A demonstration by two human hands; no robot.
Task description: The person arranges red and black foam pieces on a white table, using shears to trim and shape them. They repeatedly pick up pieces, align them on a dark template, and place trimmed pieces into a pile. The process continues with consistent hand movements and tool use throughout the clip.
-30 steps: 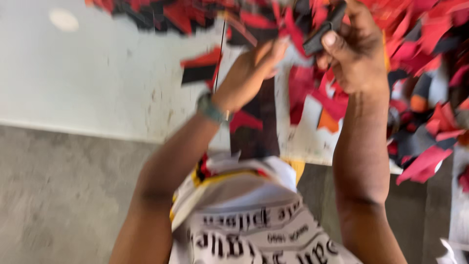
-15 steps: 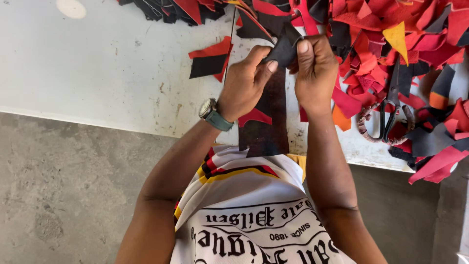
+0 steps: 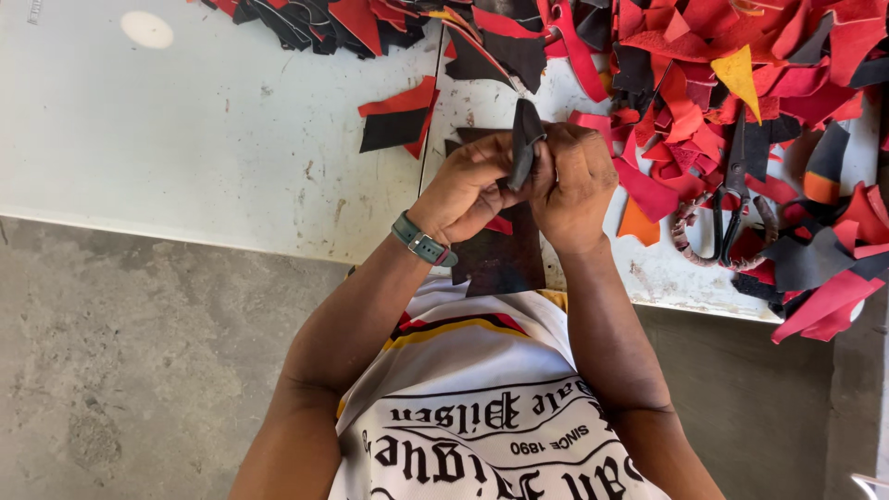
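Both my hands meet over the white table's near edge, pinching one small dark folded leather piece (image 3: 525, 139) between them. My left hand (image 3: 468, 185), with a green watch at the wrist, grips it from the left. My right hand (image 3: 574, 181) grips it from the right, fingers curled tight. Under my hands a dark maroon leather sheet (image 3: 505, 264) lies on the table and hangs over its edge. The leather piece's lower part is hidden by my fingers.
A heap of red, black and orange leather scraps (image 3: 704, 74) covers the table's right and far side. Black scissors (image 3: 732, 199) with wrapped handles lie right of my hands. A red-and-black scrap (image 3: 398, 116) lies alone to the left. White table (image 3: 185, 139), grey concrete floor (image 3: 120, 370) below.
My hands have come down and closer together from the scrap heap, and the dark piece is now folded upright between both of them. The view has shifted so the scissors show.
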